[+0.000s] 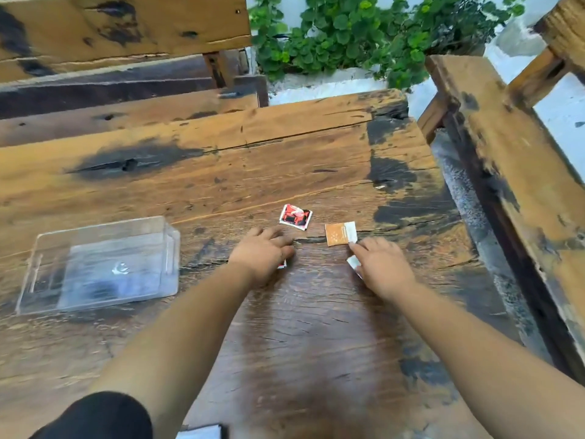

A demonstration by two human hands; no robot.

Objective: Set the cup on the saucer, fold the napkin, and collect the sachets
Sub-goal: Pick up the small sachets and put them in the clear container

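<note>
A red, black and white sachet (295, 217) lies flat on the wooden table (196, 172), just beyond my hands. To its right lies an orange and white sachet (340, 234). My left hand (262, 253) rests palm down on the table, covering a red-edged sachet (282, 264) of which only a corner shows. My right hand (381, 267) is also palm down; its fingertips touch the orange sachet's near corner, and a white sachet (354, 263) peeks out under it. No cup, saucer or napkin is in view.
A clear plastic box (104, 264) sits open on the table at the left. A white and dark object (202, 432) shows at the bottom edge. Wooden benches stand behind and to the right (506, 172); green plants (348, 30) grow beyond the table's far edge.
</note>
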